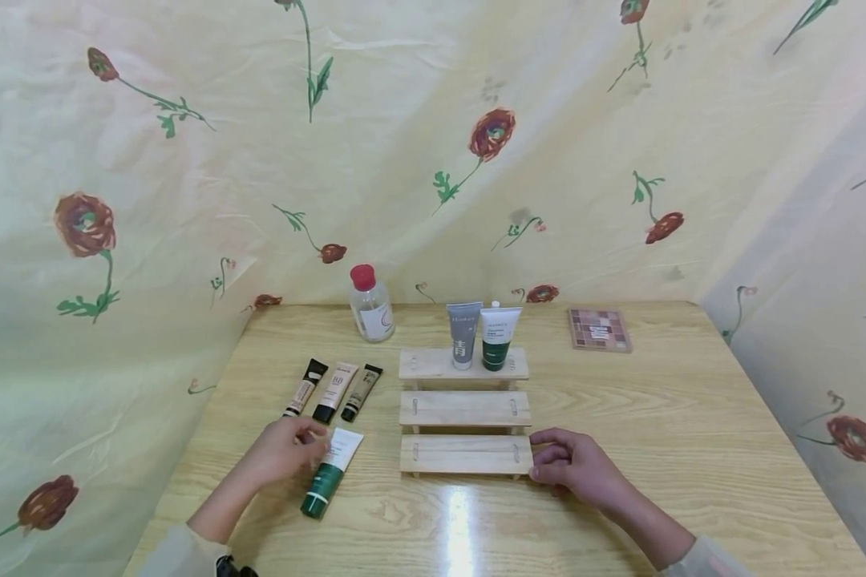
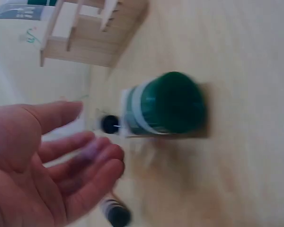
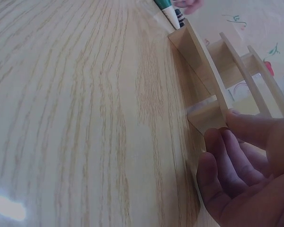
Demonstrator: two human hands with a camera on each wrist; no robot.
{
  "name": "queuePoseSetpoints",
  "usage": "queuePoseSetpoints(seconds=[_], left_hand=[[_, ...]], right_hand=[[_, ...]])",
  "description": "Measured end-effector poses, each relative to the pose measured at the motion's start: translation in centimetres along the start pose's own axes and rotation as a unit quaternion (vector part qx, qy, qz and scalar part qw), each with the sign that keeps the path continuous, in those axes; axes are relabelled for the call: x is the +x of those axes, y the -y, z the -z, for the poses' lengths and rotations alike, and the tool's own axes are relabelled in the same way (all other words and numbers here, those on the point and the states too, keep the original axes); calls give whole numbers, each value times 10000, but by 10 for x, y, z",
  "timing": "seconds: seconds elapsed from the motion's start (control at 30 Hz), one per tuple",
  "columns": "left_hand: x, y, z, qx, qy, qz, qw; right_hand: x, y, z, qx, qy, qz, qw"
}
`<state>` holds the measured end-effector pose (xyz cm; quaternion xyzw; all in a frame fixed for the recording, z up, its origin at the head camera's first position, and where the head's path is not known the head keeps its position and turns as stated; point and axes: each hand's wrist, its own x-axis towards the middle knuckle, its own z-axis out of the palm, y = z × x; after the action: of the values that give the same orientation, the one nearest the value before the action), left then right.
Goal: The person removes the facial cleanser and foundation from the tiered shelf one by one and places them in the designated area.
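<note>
Left fingers (image 2: 97, 187) loosely curved beside tapered green-white tube (image 1: 331, 471), right fingers (image 3: 224, 163) pinching tiered wooden rack (image 1: 465, 454)

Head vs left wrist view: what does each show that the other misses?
Head only: the right hand at the rack's end, the palette and the red-capped bottle.

Left wrist only: the palm side of the left hand and the round end of the cap on the lying green tube.

Both: left hand, lying green tube, rack, at least two small tubes and, apparently, the standing tubes, cut off at the wrist view's edge.
</note>
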<state>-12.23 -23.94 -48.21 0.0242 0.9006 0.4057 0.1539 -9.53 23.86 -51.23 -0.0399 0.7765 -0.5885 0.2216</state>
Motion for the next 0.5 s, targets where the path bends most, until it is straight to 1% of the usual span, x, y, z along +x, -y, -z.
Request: queuePoseSetpoints(seconds=[0.07, 0.13, 0.2, 0.27, 0.37, 0.5], left_hand=[[5, -9, 6, 100, -190, -458, 9987], [10, -21, 9, 37, -351, -886, 9954], [16, -37, 9, -131, -496, -1257, 9907], [23, -54, 7, -351, -570, -1598, 9849], [34, -79, 0, -614, -595, -1997, 9761], [49, -107, -12, -975, -459, -2308, 9670]], right_hand=[[0, 0, 0, -5, 5, 26, 10000], [0, 0, 0, -4, -1, 45, 10000], [-1, 0, 0, -2, -14, 63, 10000], [-1, 1, 0, -12, -27, 103, 9999], [-2, 1, 0, -5, -37, 123, 9999], [-2, 1, -1, 21, -34, 104, 9999]])
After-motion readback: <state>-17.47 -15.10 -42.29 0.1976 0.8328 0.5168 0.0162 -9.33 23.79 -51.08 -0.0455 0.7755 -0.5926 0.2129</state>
